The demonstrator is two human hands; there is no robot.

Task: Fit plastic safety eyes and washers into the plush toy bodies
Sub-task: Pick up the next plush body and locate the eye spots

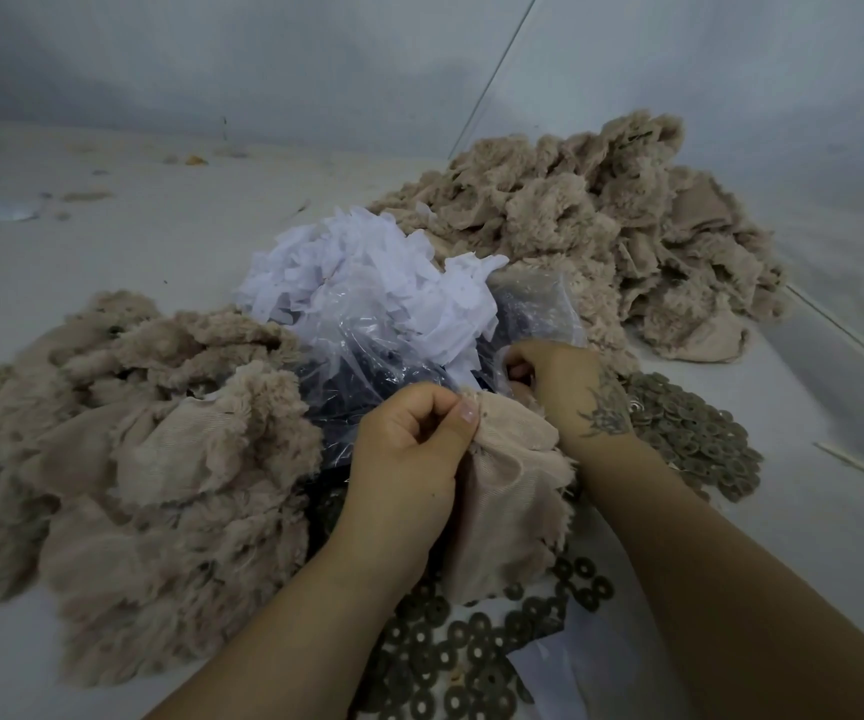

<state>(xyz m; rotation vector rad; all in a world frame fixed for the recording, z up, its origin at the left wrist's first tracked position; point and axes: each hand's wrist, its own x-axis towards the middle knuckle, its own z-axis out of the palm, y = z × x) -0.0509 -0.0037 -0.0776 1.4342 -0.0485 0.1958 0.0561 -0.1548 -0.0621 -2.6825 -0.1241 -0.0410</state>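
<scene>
Head view: both hands work one plush body.
Left hand (409, 439): grip pinches the beige plush body (508, 491) at its top edge.
Right hand (560, 376): fingers curled at the body's far edge; what they hold is hidden.
Washers (689, 433): scattered on the bench (134, 241), beside and under the body.
Clear bag (367, 356): just behind the hands.

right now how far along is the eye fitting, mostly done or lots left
Hard to say for certain. The plush pile on the left shows a few dark dots, possibly fitted eyes. In hand: the left hand pinches one plush piece while the right hand works at its top. Left: the large far pile and many loose washers.
</scene>
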